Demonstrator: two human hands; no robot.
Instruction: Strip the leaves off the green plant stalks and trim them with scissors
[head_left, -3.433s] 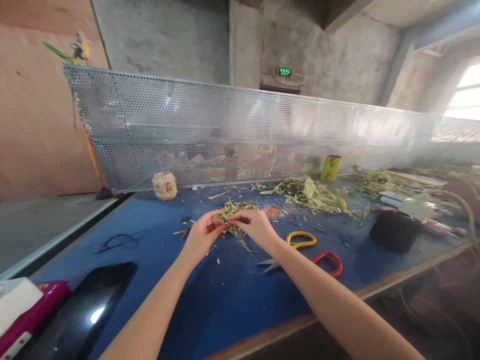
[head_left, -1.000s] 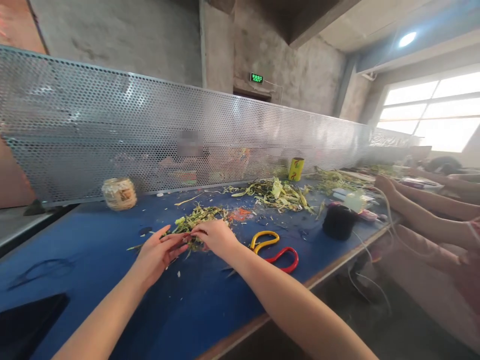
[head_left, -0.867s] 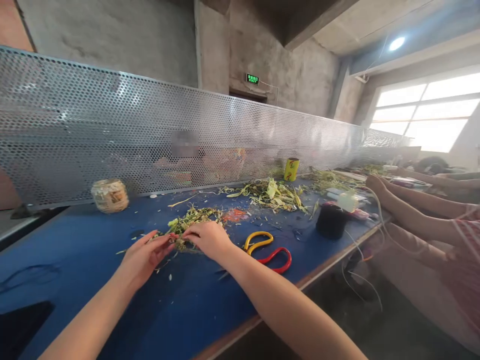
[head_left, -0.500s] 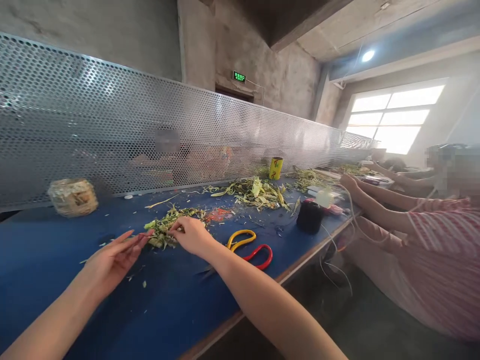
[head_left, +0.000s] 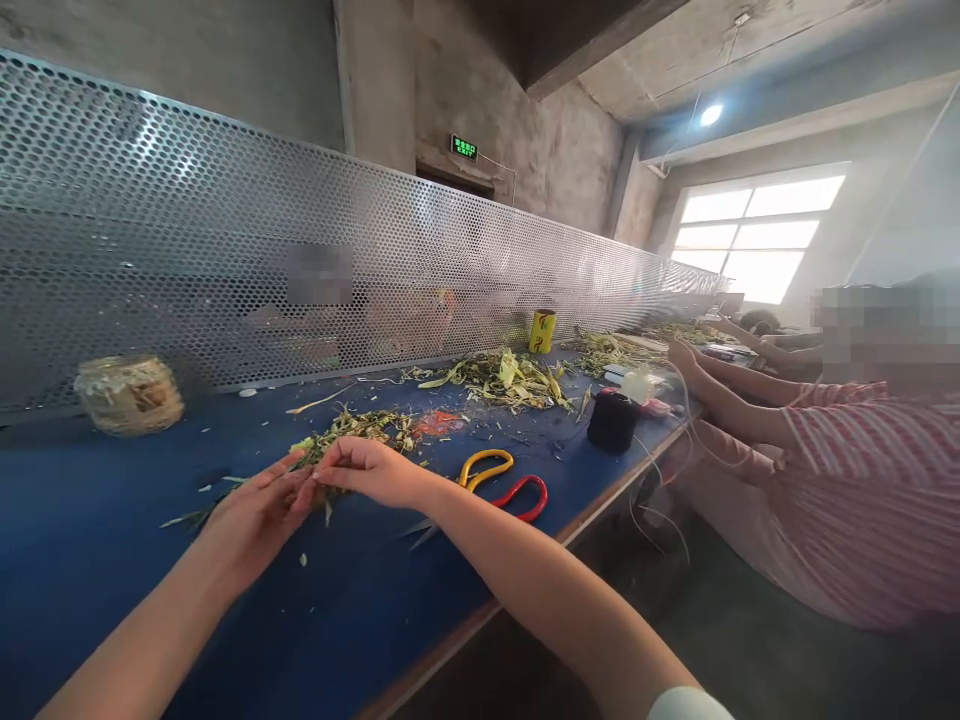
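Over the blue tabletop (head_left: 247,650), the fingertips of my left hand (head_left: 255,520) and my right hand (head_left: 375,472) meet. My left fingers are pressed together, and whatever lies in them is too small to make out. Thumb and forefinger of the right hand form a pinch at the left fingertips; what they grip is hidden. Just behind both hands lies a heap of dried green and yellow plant scraps (head_left: 386,425). Scissors with one yellow and one red handle (head_left: 531,490) rest beside my right forearm, blades pointing left and partly covered by the arm.
A plastic-wrapped roll (head_left: 129,395) stands at left, before a perforated metal screen (head_left: 225,250). Behind lie a larger leaf heap (head_left: 510,380) and a yellow can (head_left: 542,332). A black thread spool (head_left: 613,420) stands near the table edge. A co-worker's striped sleeve (head_left: 840,420) is at right.
My right hand has moved left from the scrap heap to the left fingertips. The left fingers, spread before, have drawn together. The view has shifted slightly.
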